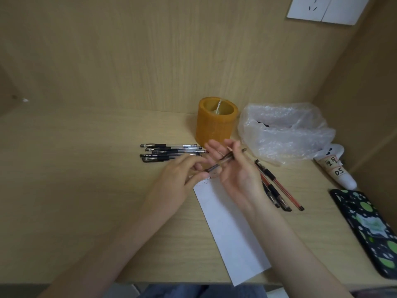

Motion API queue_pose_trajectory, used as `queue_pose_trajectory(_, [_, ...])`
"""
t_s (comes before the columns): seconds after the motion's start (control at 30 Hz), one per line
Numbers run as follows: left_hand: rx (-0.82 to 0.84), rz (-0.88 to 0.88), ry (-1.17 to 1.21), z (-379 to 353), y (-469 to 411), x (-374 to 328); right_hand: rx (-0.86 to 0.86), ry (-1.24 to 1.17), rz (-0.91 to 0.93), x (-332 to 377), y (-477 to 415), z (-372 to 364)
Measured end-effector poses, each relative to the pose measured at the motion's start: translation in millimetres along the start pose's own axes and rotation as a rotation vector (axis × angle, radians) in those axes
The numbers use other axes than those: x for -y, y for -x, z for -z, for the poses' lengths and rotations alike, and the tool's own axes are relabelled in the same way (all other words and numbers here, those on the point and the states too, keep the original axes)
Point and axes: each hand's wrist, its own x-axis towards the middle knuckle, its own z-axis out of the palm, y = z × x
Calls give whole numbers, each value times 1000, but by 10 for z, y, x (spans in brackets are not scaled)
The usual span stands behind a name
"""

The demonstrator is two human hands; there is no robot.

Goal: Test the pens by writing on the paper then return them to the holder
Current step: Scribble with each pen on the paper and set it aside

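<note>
A clear pen (pixel 223 161) is held above the top end of the white paper strip (pixel 232 229). My right hand (pixel 238 171) holds its upper part between thumb and fingers, palm up. My left hand (pixel 184 175) pinches its lower end. Several black-capped pens (pixel 169 152) lie in a row left of the hands. Three more pens (pixel 277 188), one red, lie right of the paper. The orange round holder (pixel 216 121) stands upright behind the hands, with one thin item inside.
A crumpled clear plastic bag (pixel 283 130) lies right of the holder. A white tube with labels (pixel 335 171) and a black phone with green spots (pixel 369 229) lie at the right. Wooden walls close the desk at the back and right.
</note>
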Motion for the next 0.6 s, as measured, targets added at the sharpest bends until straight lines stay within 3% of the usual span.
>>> queue_pose_trajectory(0.07, [24,57,-12,-12,50,27,-43,-144,6,131,-38,45])
queue_pose_trajectory(0.17, [73,0,-63,-47,185,147,-148,-233,-57,330,-89,189])
queue_pose_trajectory(0.4, [79,-182,-158,-105,351,214,-112,-306,-73,416,-100,351])
queue_pose_trajectory(0.6, [164,-234,-196,-137,395,204,-159,-143,-168,346,-151,311])
